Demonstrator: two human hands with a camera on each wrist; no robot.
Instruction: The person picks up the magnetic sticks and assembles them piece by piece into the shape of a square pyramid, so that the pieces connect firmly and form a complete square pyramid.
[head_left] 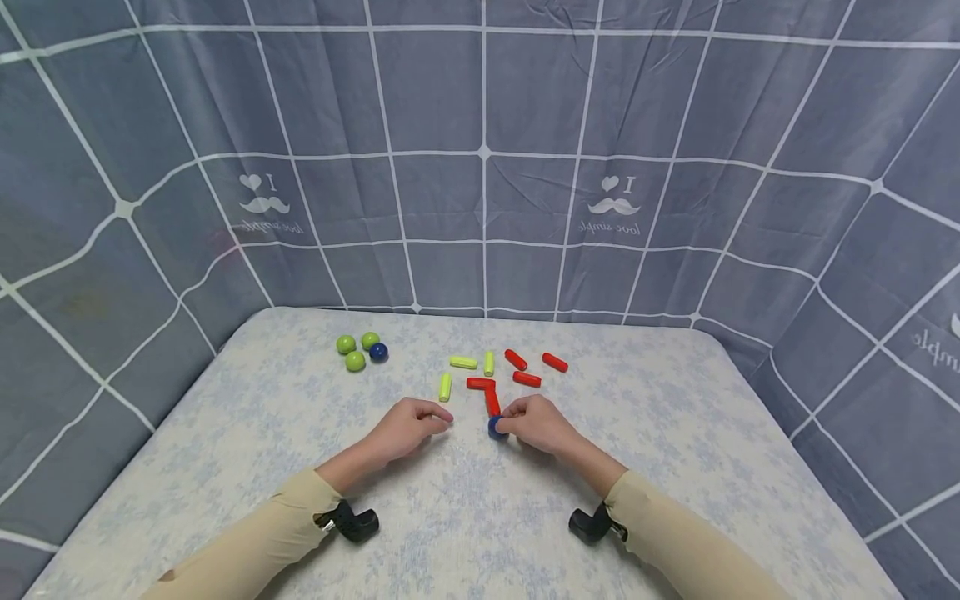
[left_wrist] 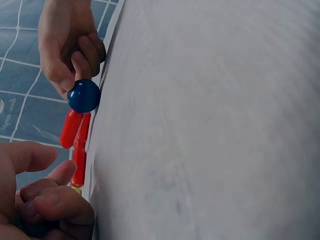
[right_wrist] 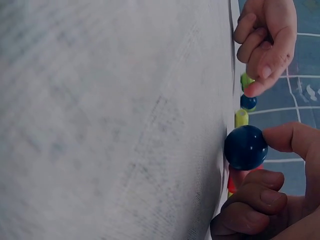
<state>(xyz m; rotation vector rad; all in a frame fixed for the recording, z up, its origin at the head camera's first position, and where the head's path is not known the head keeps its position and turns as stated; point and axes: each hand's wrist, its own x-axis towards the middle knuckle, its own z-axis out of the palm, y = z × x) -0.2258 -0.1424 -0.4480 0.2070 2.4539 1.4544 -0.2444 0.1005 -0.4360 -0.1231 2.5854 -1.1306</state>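
A pale floral table (head_left: 675,467) is bearing everything. The right hand (head_left: 542,425) is pinching a blue ball (head_left: 497,427) on the table at its 9 o'clock. The left hand (head_left: 408,428) is resting loosely curled, holding nothing. Red rods (head_left: 491,398) are lying at the ball's 12 o'clock.

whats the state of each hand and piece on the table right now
right hand: pinching the blue ball on the table
left hand: loosely curled, holding nothing
red sticks: lying flat, two touching in an L
yellow sticks: lying flat, apart
green balls: clustered with another blue ball
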